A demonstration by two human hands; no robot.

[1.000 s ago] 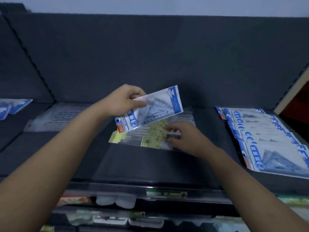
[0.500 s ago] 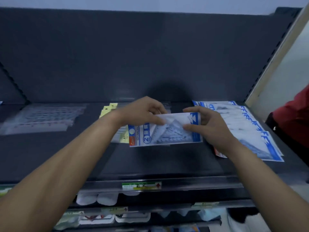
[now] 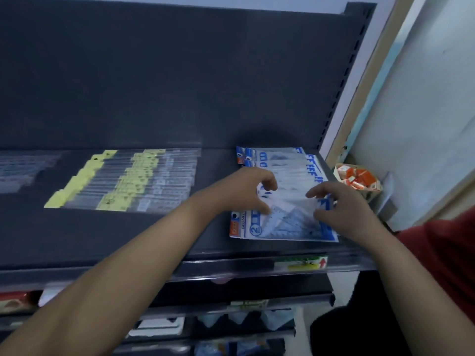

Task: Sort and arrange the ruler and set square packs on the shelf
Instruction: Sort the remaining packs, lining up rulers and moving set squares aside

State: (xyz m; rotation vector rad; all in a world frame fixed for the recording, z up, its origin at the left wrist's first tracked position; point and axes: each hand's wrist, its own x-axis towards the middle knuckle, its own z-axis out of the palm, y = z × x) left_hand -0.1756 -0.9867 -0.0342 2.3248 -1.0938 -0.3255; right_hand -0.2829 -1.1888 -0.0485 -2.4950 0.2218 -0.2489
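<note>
The dark shelf [image 3: 128, 240] fills most of the frame. Left of centre on it lies a fanned row of ruler packs [image 3: 128, 181] with yellow labels. Right of centre is an overlapping row of set square packs [image 3: 282, 160], with the front pack [image 3: 282, 227] flat at its near end. The left hand [image 3: 244, 191] has a loose grip, thumb tip on that pack and fingers curled above it, holding nothing. The right hand [image 3: 341, 209] straddles the pack's right end; I cannot tell whether its grip pinches.

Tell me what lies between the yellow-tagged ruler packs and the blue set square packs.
Head view: bare dark shelf separates ruler packs from set square packs; the left forearm crosses it.
</note>
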